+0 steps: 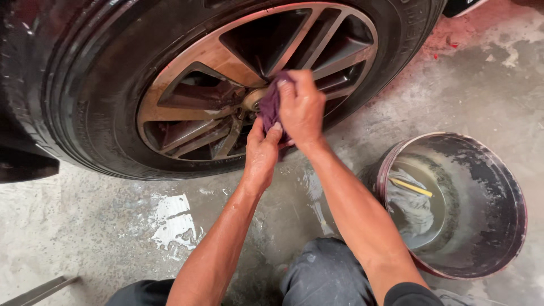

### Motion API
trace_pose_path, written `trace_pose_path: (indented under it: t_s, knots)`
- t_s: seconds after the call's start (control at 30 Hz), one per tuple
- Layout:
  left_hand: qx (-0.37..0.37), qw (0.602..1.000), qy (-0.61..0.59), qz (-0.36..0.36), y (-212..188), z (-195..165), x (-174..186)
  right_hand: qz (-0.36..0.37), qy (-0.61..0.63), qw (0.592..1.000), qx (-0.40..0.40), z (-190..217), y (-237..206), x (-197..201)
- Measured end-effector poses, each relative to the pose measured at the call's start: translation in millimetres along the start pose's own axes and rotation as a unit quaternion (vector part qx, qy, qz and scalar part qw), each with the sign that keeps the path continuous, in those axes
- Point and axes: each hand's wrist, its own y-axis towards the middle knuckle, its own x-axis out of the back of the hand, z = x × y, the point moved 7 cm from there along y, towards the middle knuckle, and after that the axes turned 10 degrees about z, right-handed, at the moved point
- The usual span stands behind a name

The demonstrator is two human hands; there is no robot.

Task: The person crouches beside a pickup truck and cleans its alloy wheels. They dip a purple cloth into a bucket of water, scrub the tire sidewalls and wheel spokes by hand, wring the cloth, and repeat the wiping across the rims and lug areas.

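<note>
At the wheel hub [252, 101], both hands grip the purple rag [271, 105]: right hand [301, 107] clamped on top, left hand [262, 152] pinching below. Best to work it firmly into each spoke gap.

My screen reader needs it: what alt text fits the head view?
Two bare hands, right hand above left hand, press a dark purple cloth against the hub of a car's alloy wheel. A grimy bucket of murky water stands on the wet concrete floor to the right.

Both hands — left hand [260, 156], right hand [301, 107] — gripping purple rag [270, 105], alloy wheel [226, 73], bucket [498, 187] beside
</note>
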Motion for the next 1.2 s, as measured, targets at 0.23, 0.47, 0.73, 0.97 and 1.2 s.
trace_pose_path:
  t_s: [0.23,0.47,0.73,0.97,1.2]
  knots:
    - [-0.141,0.986,0.072,0.058,32,-32,-47,-0.095,-0.076,0.993,0.002,-3,55,55]
    - [0.015,1.000,-0.017,0.016,11,-10,-22,-0.024,-0.137,0.989,-0.045,2,38,17]
    - [-0.074,0.997,-0.003,0.025,41,-2,-31,-0.067,-0.173,0.983,0.008,-11,51,31]
    - [0.032,0.999,-0.039,-0.012,9,64,22,0.039,-0.113,0.988,-0.097,-74,-31,-33]
    - [0.052,0.998,-0.043,-0.006,-19,71,28,0.040,0.269,0.919,-0.284,-121,-63,-37]
